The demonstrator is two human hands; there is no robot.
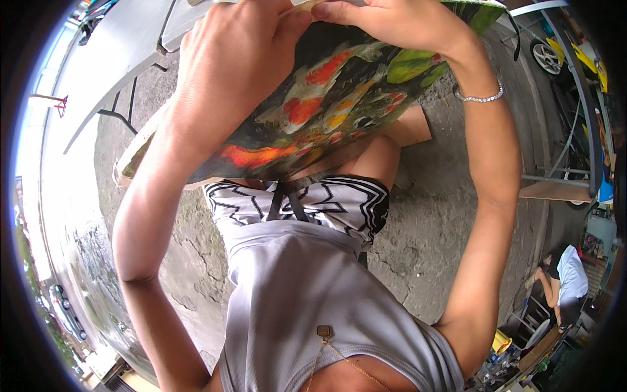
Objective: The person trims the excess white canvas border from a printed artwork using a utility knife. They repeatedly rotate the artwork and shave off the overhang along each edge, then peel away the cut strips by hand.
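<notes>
A canvas painting [326,104] of orange, red and white koi on a dark ground leans over my lap, its pale edge toward the top of the view. My left hand [235,62] reaches over its upper left part, thumb and fingers closed at the far edge. Close beside it, my right hand [392,23] presses its thumb at the same edge; the two thumbs nearly meet over a small pale bit of that edge. The upper border crops some fingertips of both hands. A thin dark strip [516,36] hangs at the canvas's right corner.
To the left stands a grey folding table [124,46] with dark legs. On the right are a metal frame [578,78] and a motorbike wheel [546,57]. Another person [568,277] bends at lower right. Cracked concrete floor [418,242] lies below; a car [67,310] is far left.
</notes>
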